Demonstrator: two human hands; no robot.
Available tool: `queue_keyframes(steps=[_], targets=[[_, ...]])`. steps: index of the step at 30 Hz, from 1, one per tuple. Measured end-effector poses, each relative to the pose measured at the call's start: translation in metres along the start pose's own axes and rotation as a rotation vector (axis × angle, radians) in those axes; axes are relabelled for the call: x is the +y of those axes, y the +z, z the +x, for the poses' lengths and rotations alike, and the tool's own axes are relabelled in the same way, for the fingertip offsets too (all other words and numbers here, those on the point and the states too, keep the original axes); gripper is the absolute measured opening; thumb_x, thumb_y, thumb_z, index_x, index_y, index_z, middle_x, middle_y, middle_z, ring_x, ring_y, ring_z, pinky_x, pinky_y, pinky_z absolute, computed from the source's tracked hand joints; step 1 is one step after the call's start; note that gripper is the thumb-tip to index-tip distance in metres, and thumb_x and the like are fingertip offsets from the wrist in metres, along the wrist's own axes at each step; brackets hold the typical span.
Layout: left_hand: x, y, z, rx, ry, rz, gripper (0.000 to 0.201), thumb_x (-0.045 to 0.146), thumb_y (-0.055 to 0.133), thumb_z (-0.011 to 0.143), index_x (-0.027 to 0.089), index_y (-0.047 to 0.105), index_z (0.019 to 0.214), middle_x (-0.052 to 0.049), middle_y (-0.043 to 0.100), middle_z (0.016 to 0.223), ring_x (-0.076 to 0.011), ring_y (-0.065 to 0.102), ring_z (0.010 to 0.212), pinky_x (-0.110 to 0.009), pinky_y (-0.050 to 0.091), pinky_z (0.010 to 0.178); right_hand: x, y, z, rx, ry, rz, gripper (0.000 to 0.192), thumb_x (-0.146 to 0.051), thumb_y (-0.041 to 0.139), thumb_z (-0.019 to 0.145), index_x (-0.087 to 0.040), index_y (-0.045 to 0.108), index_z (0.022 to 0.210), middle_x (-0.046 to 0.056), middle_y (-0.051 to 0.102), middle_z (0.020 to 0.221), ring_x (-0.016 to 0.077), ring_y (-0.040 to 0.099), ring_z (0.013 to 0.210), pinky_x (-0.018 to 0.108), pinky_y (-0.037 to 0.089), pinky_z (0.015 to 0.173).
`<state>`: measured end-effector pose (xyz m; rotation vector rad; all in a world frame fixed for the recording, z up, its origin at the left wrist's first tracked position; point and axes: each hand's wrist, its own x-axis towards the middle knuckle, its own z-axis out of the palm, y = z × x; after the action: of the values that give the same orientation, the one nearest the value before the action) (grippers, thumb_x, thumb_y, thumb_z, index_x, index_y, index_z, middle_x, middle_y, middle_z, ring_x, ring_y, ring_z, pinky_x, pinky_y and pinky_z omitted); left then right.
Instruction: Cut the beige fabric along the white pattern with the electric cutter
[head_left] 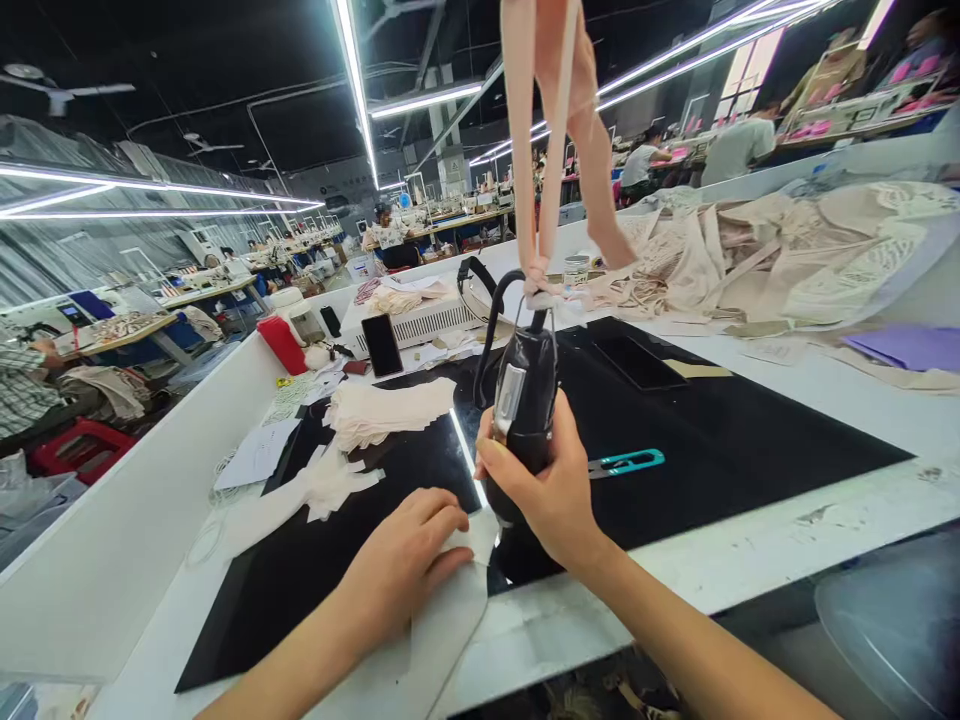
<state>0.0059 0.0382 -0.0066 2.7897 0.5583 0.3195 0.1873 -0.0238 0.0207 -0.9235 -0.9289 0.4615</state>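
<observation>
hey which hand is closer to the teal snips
The right hand. Gripping the black tool, it is just left of the teal snips. The left hand lies farther left, resting on pale fabric.

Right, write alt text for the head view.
A person's right hand grips a black corded tool tied to pale straps; the left hand rests on white fabric partly over a black board. Teal snips lie to the right; other people are behind.
</observation>
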Motion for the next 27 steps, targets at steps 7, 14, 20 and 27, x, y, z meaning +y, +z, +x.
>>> queue_keyframes(steps=[7,14,20,27], targets=[[0.015,0.016,-0.03,-0.01,-0.005,0.058,0.023,0.006,0.059,0.101,0.022,0.061,0.117,-0.003,0.063,0.109,-0.0236,0.063,0.097,-0.039,0.056,0.086,-0.001,-0.005,0.008,0.001,-0.029,-0.001,0.034,-0.034,0.081,0.083,-0.029,0.054,0.103,-0.004,0.064,0.086,0.0148,0.062,0.068,0.031,0.056,0.063],[-0.015,0.003,-0.032,0.006,0.181,0.044,0.027,0.001,0.051,0.102,0.022,0.063,0.113,-0.004,0.067,0.118,-0.0225,0.064,0.108,-0.041,0.053,0.102,-0.007,-0.007,0.005,-0.018,-0.039,0.062,0.033,-0.032,0.08,0.085,-0.028,0.054,0.104,-0.006,0.067,0.08,0.0128,0.062,0.055,0.028,0.056,0.052],[-0.022,-0.002,-0.026,0.074,0.179,0.037,0.031,0.002,0.046,0.104,0.02,0.065,0.119,-0.007,0.067,0.126,-0.0231,0.063,0.12,-0.041,0.052,0.11,-0.004,-0.007,0.001,-0.044,-0.022,0.078,0.027,-0.028,0.079,0.086,-0.028,0.057,0.102,-0.006,0.068,0.079,0.0121,0.063,0.054,0.027,0.057,0.053],[-0.02,0.013,0.007,0.123,0.153,0.008,0.024,0.006,0.054,0.104,0.014,0.065,0.123,-0.01,0.068,0.126,-0.0225,0.066,0.117,-0.036,0.057,0.105,-0.005,-0.012,-0.014,-0.087,0.016,0.145,0.034,-0.031,0.08,0.088,-0.031,0.058,0.114,-0.003,0.068,0.085,0.0148,0.066,0.058,0.03,0.06,0.054]])
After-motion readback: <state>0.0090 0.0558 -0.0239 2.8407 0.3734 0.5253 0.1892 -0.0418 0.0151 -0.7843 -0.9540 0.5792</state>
